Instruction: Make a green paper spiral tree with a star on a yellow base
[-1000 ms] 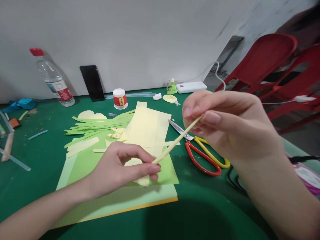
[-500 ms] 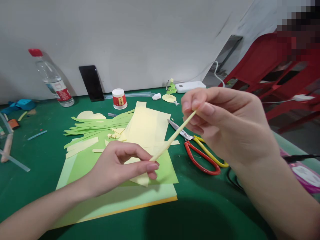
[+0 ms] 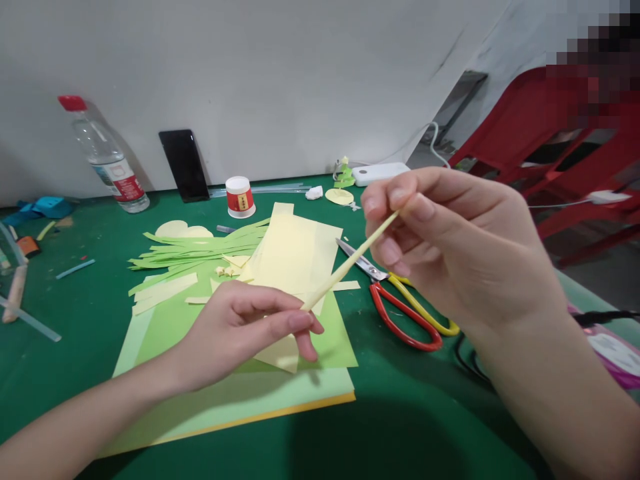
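A thin, pale yellow rolled paper stick (image 3: pixel 345 267) slants up to the right between my two hands. My left hand (image 3: pixel 260 327) pinches its lower, wider end between thumb and fingers. Its narrow upper end sits between the thumb and index finger of my right hand (image 3: pixel 440 227). Beneath my left hand lie sheets of green paper (image 3: pixel 325 353) and pale yellow paper (image 3: pixel 285 253). Scissors (image 3: pixel 390 293) with one red and one yellow handle rest on the table just below my right hand, blades pointing left.
Green paper strips (image 3: pixel 200 257) fan out at the left of the sheets. Toward the wall stand a water bottle (image 3: pixel 117 173), a phone (image 3: pixel 185 167), a red and white paper cup (image 3: pixel 241 198) and a small paper tree (image 3: pixel 344 175). A white power bank (image 3: pixel 383 173) has a cable. Red chairs (image 3: pixel 540 127) are at right.
My right hand has shifted slightly, tilting the upper end of the paper stick a little higher and to the right. The fingers of my left hand have changed position slightly around its lower end.
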Tool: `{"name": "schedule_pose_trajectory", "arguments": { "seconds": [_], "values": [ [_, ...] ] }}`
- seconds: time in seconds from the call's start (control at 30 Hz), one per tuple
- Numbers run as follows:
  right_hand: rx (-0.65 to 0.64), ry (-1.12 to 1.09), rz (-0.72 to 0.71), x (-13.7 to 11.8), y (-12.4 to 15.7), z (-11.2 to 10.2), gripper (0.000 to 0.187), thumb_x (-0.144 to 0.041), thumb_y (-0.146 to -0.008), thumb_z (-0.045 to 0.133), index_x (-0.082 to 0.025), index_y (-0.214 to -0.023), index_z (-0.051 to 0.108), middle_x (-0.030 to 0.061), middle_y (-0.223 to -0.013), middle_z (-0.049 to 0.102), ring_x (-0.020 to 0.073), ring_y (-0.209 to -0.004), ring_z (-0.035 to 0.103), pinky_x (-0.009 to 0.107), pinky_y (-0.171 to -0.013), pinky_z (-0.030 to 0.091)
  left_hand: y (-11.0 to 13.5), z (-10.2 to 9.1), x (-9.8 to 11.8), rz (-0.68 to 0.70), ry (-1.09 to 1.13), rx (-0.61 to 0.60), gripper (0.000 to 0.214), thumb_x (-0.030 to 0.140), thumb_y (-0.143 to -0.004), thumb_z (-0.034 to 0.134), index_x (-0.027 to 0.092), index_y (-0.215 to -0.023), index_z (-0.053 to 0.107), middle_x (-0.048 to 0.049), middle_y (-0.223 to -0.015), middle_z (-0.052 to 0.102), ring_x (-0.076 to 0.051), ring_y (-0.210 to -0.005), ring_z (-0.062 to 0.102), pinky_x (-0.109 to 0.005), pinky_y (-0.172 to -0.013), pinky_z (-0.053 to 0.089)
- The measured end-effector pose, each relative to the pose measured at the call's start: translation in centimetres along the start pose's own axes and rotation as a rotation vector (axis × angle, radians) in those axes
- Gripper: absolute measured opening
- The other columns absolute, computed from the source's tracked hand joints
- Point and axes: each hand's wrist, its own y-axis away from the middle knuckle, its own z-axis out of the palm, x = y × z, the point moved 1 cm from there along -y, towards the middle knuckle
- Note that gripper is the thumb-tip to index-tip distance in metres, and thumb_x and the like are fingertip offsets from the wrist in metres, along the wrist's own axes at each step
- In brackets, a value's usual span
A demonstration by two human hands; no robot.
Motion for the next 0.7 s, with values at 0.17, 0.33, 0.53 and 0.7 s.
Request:
{"name": "schedule_pose_trajectory", "arguments": {
  "seconds": [0.17,0.33,0.53,0.7],
  "values": [
    [-0.075,-0.064,0.055,-0.17,0.04,0.28,0.014,-0.021,-0.089,0.05,-0.018,-0.079,0.059,-0.0015,-0.08,0.069,0.0045,-0.056,0.064,0.01,-0.047,0.049,0.07,-0.05,-0.11,0.058,-0.036,-0.041,0.028,0.027,-0.088,0.049,0.018,-0.071,0.07,0.0003,-0.064,0.071,-0.012,-0.06,0.063,-0.03,-0.083,0.051],
    [-0.121,-0.129,0.065,-0.05,0.11,0.43,0.016,-0.019,-0.09,0.046,-0.017,-0.078,0.056,-0.0015,-0.077,0.068,0.0056,-0.061,0.065,0.01,-0.048,0.052,0.15,-0.06,-0.12,0.084,-0.014,-0.067,0.032,0.028,-0.091,0.043,0.017,-0.073,0.068,-0.0003,-0.066,0.07,-0.012,-0.068,0.065,-0.027,-0.082,0.05],
    [-0.141,-0.176,0.055,0.1,0.1,0.55,0.015,-0.019,-0.09,0.047,-0.017,-0.078,0.056,-0.0024,-0.074,0.067,0.0052,-0.059,0.064,0.01,-0.05,0.054,0.09,0.01,0.21,0.149,-0.072,-0.045,0.027,0.024,-0.089,0.046,0.017,-0.079,0.07,-0.0025,-0.074,0.067,-0.012,-0.073,0.062,-0.021,-0.072,0.05],
    [-0.17,-0.192,0.063,0.06,0.21,0.5,0.015,-0.018,-0.09,0.046,-0.016,-0.08,0.057,-0.0023,-0.074,0.067,0.0047,-0.059,0.064,0.009,-0.052,0.054,0.0,0.08,-0.13,0.14,0.042,0.037,0.014,0.017,-0.083,0.057,0.022,-0.088,0.068,0.0012,-0.073,0.063,-0.009,-0.069,0.06,-0.017,-0.066,0.05]
  ]
}}
